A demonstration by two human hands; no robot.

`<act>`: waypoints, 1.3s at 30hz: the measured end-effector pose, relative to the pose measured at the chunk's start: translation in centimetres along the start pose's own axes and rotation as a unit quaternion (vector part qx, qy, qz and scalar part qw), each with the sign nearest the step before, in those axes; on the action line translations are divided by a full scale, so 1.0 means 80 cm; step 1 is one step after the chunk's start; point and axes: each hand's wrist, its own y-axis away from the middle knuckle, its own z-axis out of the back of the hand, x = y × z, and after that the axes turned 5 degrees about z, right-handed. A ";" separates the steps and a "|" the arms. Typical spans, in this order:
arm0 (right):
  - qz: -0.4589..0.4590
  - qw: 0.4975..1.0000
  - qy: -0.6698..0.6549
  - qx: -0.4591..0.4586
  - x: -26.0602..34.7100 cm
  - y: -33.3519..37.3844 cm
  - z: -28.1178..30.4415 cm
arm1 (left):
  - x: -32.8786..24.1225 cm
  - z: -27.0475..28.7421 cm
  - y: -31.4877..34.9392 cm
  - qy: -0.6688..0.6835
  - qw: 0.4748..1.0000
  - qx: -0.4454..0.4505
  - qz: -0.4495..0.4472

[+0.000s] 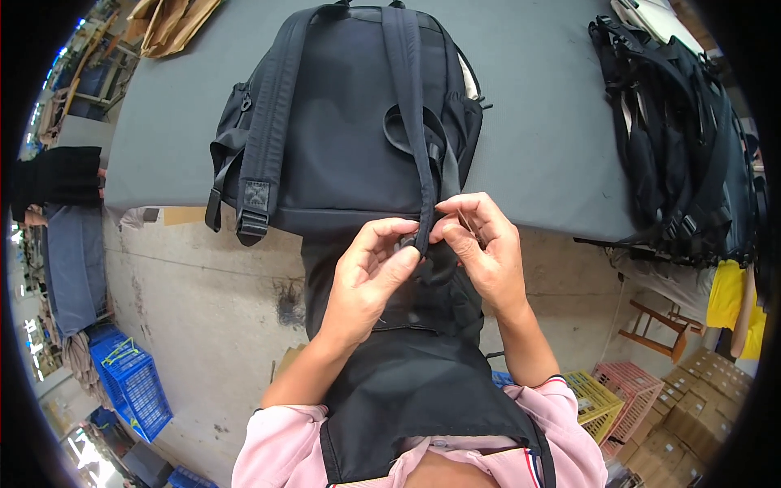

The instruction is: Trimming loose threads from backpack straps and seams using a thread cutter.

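Observation:
A black backpack (342,122) lies on the grey table with its back panel and two shoulder straps facing up. My left hand (370,272) pinches the lower end of the right-hand shoulder strap (413,122) at the table's near edge. Close against the strap's other side is my right hand (482,244), its thumb and index finger closed together. A small thin metallic piece (467,221) shows between its fingers; its kind is not clear. A loop of webbing (399,130) curls beside the strap. The left-hand strap (272,122) lies flat, ending in a buckle.
Several black backpacks (675,138) are piled at the table's right end. Brown paper (175,24) lies at the far left of the grey table (537,122). Blue crates (134,382), a yellow crate (590,398), a pink crate (630,390) and a wooden stool (659,329) stand on the floor.

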 end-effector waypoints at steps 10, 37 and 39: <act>-0.100 0.991 -0.083 0.013 0.004 -0.005 -0.008 | 0.036 -0.006 -0.004 -0.116 0.978 -0.052 -0.164; 0.219 0.898 0.362 -0.120 -0.004 0.016 0.006 | 0.027 -0.010 -0.002 -0.091 0.987 -0.044 -0.123; 0.208 0.900 0.365 -0.118 0.001 0.023 0.008 | 0.028 -0.007 -0.002 -0.102 0.986 -0.041 -0.127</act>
